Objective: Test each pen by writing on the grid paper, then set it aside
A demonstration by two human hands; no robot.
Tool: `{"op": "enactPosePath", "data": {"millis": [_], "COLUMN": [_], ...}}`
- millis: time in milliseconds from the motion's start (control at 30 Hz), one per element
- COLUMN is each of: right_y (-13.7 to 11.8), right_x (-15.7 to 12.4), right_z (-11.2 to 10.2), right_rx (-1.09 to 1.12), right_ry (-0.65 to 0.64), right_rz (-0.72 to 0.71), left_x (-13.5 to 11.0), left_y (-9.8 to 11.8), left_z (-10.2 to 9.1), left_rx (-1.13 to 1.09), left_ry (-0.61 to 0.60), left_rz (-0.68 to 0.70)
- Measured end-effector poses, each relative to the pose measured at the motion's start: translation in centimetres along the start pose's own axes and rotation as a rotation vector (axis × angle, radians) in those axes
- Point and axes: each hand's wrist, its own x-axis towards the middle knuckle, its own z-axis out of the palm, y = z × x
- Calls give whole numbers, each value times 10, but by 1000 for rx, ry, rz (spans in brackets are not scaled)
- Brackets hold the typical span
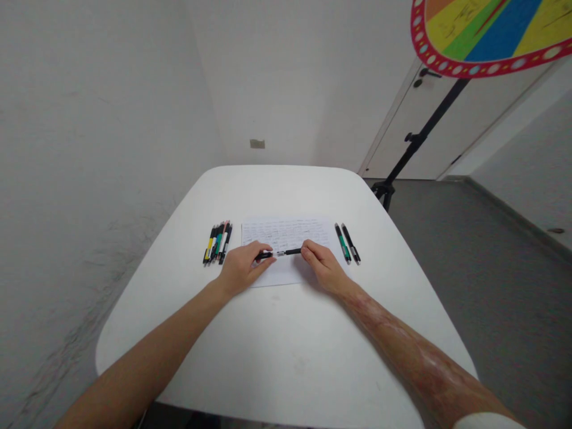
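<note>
My left hand (243, 268) and my right hand (322, 268) hold the two ends of a black pen (282, 253) stretched between them, just above a written sheet of paper (286, 233) on the white table (286, 339). Both hands pinch the pen with closed fingers; a thin silvery part shows at the pen's middle. A row of several pens (218, 243) lies left of the sheet, close to my left hand. Two more pens (347, 243), one with green, lie right of the sheet near my right hand.
A white wall runs along the table's left and far sides. A colourful prize wheel (491, 33) on a black stand (415, 140) rises at the far right over grey floor. A door (442, 125) is behind it.
</note>
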Motion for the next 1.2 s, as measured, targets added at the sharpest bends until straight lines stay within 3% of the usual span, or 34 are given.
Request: {"op": "enactPosePath", "data": {"millis": [1200], "right_y": [2], "right_x": [0], "right_z": [0], "right_rx": [-20], "right_ry": [-45], "right_rz": [-52], "left_x": [2], "left_y": [1], "left_z": [0], "left_rx": [62], "left_ry": [-7], "left_rz": [82]}}
